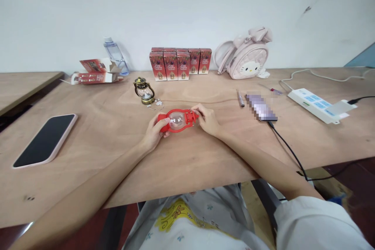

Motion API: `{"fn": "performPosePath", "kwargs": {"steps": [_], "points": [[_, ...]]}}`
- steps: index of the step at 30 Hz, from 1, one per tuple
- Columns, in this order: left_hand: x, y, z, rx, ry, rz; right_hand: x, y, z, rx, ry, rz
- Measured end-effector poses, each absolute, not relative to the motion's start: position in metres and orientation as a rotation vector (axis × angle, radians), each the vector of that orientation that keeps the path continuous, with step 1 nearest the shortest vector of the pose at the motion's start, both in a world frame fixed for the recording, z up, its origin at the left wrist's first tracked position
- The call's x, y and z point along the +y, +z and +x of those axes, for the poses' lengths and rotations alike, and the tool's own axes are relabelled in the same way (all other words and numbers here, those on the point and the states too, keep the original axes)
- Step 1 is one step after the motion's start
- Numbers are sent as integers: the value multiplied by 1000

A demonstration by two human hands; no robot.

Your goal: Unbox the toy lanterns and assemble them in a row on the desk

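Both forearms reaching forward, left hand point(154, 132) and right hand point(207, 119) each grasping red lantern point(177, 120) ends

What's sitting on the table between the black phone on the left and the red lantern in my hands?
Nothing: in the head view, bare wood runs from the black phone to the red lantern held in the left hand and right hand.

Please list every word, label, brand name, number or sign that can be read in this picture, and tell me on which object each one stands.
No text can be read.
Red boxes: print too small.
Opened box: print blurred.
Power strip: markings too small.
Pink bag: cat face only, no words.
Blurred block: unreadable.
Red lantern, held by the left hand and right hand: no lettering visible.
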State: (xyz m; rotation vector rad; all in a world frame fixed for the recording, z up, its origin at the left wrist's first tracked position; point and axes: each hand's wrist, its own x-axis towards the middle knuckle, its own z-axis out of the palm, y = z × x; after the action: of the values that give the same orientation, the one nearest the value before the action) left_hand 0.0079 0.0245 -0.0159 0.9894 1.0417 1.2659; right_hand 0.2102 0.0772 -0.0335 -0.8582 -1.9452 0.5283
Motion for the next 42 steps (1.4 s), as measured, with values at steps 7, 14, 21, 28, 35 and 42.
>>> {"fn": "performPosePath", "kwargs": {"steps": [7, 14, 21, 28, 35, 42], "points": [[22, -17, 8, 1032, 1329, 1106, 79, -31, 209, -1968, 519, -817], [23, -18, 6, 995, 1339, 1028, 75, -30, 204, -1927, 596, -862], [25, -17, 5, 1004, 1291, 972, 72, -34, 198, -1767, 943, -855], [28, -14, 5, 1027, 1355, 952, 96, -35, 205, -1347, 1323, -771], [24, -9, 9, 944, 1352, 986, 100, -22, 214, -1231, 1302, -795], [21, -11, 5, 871, 1289, 910, 92, -41, 203, -1506, 1486, -737]]}}
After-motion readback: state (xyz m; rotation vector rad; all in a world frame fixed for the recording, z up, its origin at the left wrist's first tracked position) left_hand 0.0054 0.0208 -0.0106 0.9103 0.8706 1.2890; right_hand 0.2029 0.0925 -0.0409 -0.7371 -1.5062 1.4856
